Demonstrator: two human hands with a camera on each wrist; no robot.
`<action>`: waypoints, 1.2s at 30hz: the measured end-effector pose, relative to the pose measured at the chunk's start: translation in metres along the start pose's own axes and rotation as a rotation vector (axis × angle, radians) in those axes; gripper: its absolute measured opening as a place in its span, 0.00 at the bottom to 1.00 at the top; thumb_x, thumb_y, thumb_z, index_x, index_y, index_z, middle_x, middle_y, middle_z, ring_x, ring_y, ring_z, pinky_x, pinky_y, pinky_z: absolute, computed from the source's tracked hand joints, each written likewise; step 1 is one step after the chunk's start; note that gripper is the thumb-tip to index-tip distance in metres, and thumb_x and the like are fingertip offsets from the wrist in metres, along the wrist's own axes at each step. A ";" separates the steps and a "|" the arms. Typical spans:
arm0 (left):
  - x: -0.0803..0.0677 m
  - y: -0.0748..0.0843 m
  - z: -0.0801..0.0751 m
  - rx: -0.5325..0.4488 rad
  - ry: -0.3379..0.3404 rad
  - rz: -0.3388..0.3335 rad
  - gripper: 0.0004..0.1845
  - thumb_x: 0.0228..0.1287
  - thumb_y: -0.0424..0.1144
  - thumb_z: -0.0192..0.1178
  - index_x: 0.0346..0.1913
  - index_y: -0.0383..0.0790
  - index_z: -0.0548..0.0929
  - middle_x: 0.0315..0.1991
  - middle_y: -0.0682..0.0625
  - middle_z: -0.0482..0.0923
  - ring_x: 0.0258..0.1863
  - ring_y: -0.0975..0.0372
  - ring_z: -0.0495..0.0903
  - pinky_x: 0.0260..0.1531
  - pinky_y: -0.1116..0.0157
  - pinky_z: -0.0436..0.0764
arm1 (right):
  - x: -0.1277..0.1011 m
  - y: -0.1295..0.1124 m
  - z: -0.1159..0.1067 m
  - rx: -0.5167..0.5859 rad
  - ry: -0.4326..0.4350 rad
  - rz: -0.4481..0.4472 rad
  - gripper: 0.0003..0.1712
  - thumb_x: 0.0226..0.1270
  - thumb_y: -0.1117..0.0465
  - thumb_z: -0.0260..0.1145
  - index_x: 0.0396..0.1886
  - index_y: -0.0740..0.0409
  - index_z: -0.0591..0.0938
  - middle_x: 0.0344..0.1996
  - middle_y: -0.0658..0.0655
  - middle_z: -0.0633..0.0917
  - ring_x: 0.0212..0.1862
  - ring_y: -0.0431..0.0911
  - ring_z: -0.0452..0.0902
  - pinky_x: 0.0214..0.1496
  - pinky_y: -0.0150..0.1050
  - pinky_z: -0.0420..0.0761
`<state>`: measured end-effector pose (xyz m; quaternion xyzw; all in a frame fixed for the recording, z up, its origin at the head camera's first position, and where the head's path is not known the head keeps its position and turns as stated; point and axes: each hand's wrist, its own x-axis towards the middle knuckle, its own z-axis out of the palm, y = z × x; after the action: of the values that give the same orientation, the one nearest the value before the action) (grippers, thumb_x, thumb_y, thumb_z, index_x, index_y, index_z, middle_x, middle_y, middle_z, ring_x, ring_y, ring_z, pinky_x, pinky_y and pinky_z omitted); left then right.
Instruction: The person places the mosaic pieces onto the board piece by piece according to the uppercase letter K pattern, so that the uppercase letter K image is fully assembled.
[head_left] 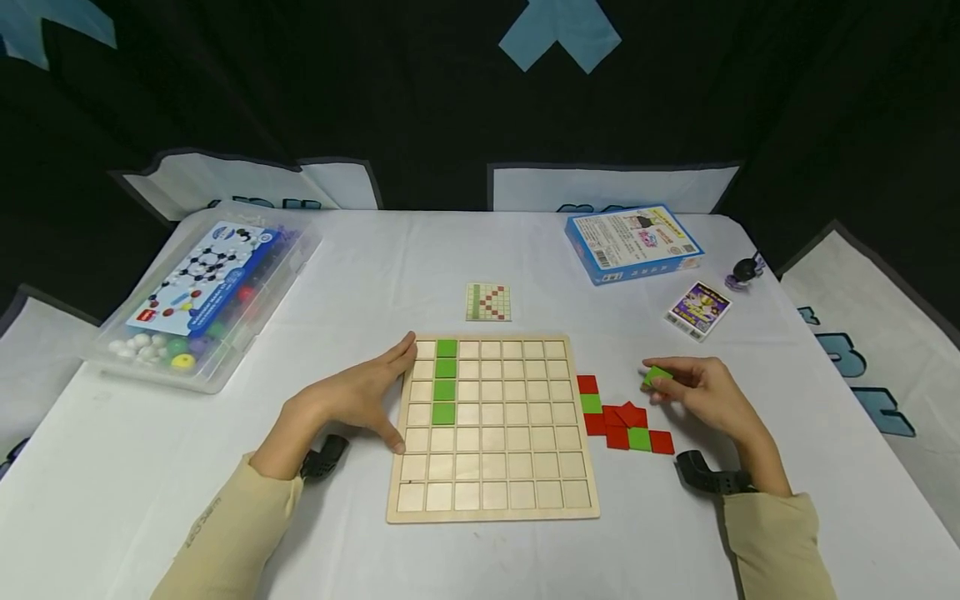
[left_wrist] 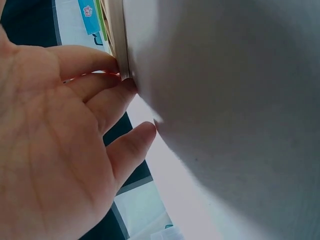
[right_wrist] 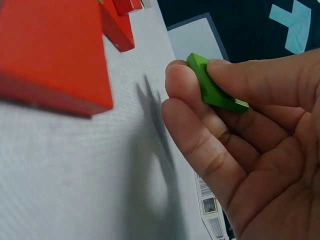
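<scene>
A wooden grid board [head_left: 493, 435] lies on the table with several green tiles [head_left: 446, 367] in a column near its upper left. My left hand [head_left: 351, 393] rests against the board's left side, fingers near the top corner and thumb lower down; in the left wrist view its fingertips [left_wrist: 127, 86] meet the board's edge. To the right of the board, my right hand [head_left: 705, 396] pinches a green square tile [right_wrist: 212, 86] between thumb and fingers, above the table. Loose red tiles [head_left: 662, 442] and green tiles [head_left: 639, 439] lie between the board and this hand, some overlapping.
A small pattern card [head_left: 488, 302] lies beyond the board. At the back right are a blue box [head_left: 634, 242], a purple card pack [head_left: 698, 310] and a small dark object [head_left: 745, 270]. A clear plastic case [head_left: 202, 292] of coloured balls stands at the left.
</scene>
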<state>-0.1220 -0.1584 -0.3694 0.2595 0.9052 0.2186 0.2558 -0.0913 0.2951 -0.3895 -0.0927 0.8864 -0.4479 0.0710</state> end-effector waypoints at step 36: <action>0.002 0.004 0.003 0.030 0.015 -0.062 0.74 0.31 0.55 0.81 0.76 0.31 0.41 0.78 0.39 0.30 0.76 0.42 0.44 0.71 0.41 0.50 | 0.003 -0.004 0.009 0.179 0.122 0.008 0.19 0.65 0.65 0.65 0.50 0.76 0.79 0.30 0.39 0.88 0.32 0.38 0.87 0.42 0.23 0.81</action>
<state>-0.1204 -0.1535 -0.3706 0.2336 0.9179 0.1988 0.2519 -0.0917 0.2850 -0.3912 -0.0547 0.8459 -0.5298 0.0266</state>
